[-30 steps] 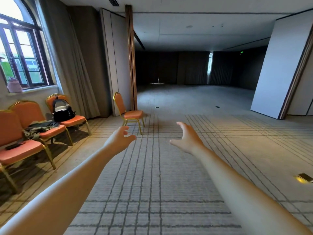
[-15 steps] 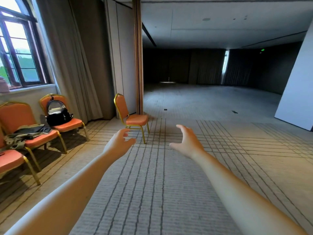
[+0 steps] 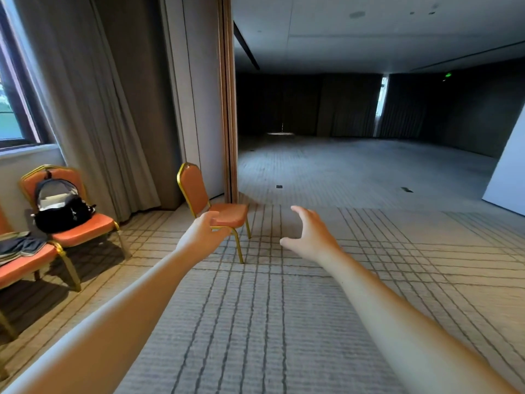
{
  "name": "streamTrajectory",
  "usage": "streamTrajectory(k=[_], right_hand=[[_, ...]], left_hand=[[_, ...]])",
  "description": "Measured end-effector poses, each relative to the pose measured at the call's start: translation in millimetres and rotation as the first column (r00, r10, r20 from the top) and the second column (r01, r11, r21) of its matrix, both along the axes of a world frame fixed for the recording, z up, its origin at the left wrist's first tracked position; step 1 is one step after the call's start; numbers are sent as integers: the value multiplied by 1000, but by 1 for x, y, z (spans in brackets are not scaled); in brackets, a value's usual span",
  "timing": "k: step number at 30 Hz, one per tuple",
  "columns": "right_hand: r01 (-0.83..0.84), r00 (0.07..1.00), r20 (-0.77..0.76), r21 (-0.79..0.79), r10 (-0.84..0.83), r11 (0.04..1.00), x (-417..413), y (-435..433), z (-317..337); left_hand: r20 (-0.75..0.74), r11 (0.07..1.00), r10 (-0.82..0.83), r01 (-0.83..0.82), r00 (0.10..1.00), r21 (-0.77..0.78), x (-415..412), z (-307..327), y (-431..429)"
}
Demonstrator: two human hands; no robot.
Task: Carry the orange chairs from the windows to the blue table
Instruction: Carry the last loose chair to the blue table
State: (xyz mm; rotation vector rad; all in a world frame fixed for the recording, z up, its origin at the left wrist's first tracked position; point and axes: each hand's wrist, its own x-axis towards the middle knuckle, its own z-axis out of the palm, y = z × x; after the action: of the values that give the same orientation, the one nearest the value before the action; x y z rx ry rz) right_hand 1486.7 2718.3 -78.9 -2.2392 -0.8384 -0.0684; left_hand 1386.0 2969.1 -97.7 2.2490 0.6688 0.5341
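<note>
The fingers (image 3: 301, 212) of the right hand (image 3: 309, 237) are spread and loosely curved, holding nothing. The left hand (image 3: 202, 237) is equally empty, fingers apart. It overlaps the seat of a lone orange padded chair with a gold metal frame (image 3: 196, 189), probably not yet touching. No chair is lifted, so all carrying lies ahead. A second orange chair (image 3: 85, 233) under the window (image 3: 14, 115) bears a black backpack (image 3: 61, 209). The blue table is out of view.

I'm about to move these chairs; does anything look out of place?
Yes: one orange chair stands alone beside the folding partition, away from the others. A black backpack sits on one chair under the window; clothing lies on its neighbour.
</note>
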Motion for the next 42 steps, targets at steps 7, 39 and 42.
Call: streamTrajectory(k=[7, 39, 42], right_hand=[[8, 999, -35, 8, -8, 1000, 186, 84, -22], [-166, 982, -110, -124, 153, 978, 981, 536, -51], [-196, 975, -134, -117, 180, 974, 1047, 584, -68]], left_hand=[[-47, 1000, -21, 21, 999, 3, 183, -25, 83], [-59, 997, 79, -79, 995, -6, 944, -67, 507], [-86, 993, 116, -117, 990, -14, 1005, -82, 551]])
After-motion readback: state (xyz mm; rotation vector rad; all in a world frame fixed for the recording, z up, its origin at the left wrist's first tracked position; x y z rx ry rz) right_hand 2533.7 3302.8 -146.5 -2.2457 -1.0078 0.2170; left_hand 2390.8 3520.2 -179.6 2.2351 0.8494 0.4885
